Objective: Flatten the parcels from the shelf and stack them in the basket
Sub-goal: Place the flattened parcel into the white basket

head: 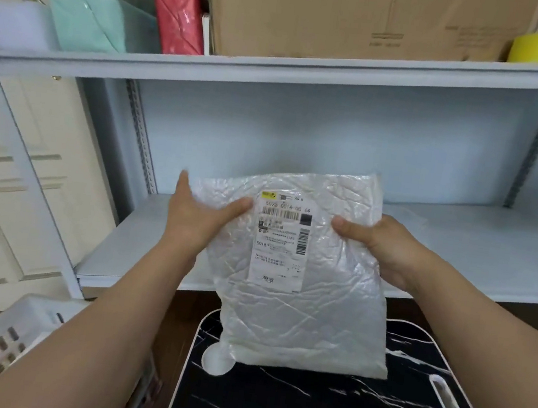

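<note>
Both forearms reach forward; left hand (196, 214) and right hand (383, 244) pinch parcel (306, 277).

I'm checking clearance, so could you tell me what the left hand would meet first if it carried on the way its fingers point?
Probably the shelf's back wall; the left hand holding the parcel points up and forward, though depth is unclear.

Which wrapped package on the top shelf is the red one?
The shiny red foil-wrapped package, standing between the pale green paper-wrapped package and the large brown cardboard box.
</note>
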The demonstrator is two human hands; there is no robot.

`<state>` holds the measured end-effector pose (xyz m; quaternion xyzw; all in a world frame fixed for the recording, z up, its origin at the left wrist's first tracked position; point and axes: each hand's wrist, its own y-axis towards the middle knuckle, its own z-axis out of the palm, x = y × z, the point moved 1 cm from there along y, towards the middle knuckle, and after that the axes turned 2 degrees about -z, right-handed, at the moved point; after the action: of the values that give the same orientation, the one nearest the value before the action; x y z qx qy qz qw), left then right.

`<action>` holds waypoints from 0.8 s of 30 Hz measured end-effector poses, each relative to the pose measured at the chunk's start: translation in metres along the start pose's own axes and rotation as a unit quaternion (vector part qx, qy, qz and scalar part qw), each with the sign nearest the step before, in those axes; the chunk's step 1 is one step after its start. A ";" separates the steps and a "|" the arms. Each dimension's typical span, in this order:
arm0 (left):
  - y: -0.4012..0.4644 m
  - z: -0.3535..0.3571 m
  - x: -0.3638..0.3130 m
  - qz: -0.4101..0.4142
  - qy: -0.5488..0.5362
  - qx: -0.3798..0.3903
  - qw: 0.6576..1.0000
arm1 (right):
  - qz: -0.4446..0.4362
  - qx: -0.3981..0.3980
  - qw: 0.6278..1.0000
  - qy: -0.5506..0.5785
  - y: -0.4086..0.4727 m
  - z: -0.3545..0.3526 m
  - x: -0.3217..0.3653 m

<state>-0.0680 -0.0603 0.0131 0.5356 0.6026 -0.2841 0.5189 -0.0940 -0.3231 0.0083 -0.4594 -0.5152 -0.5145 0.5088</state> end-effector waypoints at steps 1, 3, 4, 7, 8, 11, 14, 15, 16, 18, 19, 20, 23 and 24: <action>-0.003 -0.002 0.017 -0.067 -0.068 0.050 0.994 | 0.015 -0.003 1.000 0.014 0.001 -0.004 -0.001; -0.019 -0.001 0.046 -0.161 -0.127 0.146 0.968 | 0.049 -0.033 0.998 0.027 0.004 -0.009 -0.010; -0.029 0.001 0.058 -0.185 -0.125 0.198 0.954 | 0.063 -0.061 0.996 0.033 0.006 -0.010 -0.021; -0.050 0.011 0.083 -0.230 -0.104 0.279 0.927 | 0.104 -0.128 0.984 0.064 0.006 -0.015 -0.056; -0.053 0.014 0.091 -0.242 -0.124 0.257 0.927 | 0.129 -0.123 0.982 0.062 0.003 -0.015 -0.066; -0.049 0.015 0.103 -0.255 -0.160 0.148 0.942 | 0.250 0.008 0.968 -0.004 -0.015 -0.011 -0.094; -0.044 0.019 0.105 -0.214 0.043 0.078 0.973 | 0.280 0.034 0.955 -0.092 -0.012 -0.003 -0.109; -0.047 0.021 0.096 -0.190 0.125 0.076 0.971 | 0.272 0.016 0.950 -0.152 -0.008 0.001 -0.113; -0.048 0.022 0.088 -0.163 0.148 0.072 0.973 | 0.260 -0.012 0.942 -0.210 -0.006 0.005 -0.115; -0.051 0.025 0.070 -0.108 0.065 0.143 0.982 | 0.243 -0.060 0.935 -0.252 -0.001 0.009 -0.121; -0.051 0.026 0.065 -0.109 0.020 0.186 0.976 | 0.256 -0.069 0.943 -0.202 -0.001 0.009 -0.124; -0.049 0.027 0.065 -0.122 -0.016 0.194 0.973 | 0.274 -0.072 0.947 -0.153 -0.002 0.009 -0.128; -0.045 0.019 0.082 -0.135 0.152 0.177 0.963 | 0.288 -0.071 0.949 -0.108 -0.009 0.005 -0.135; -0.045 0.017 0.090 -0.137 0.160 0.183 0.960 | 0.284 -0.071 0.951 -0.097 -0.012 0.002 -0.136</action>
<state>-0.0945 -0.0555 -0.0846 0.5720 0.6833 -0.3682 0.2651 -0.0979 -0.3146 -0.1278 -0.6697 -0.3724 -0.3370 0.5471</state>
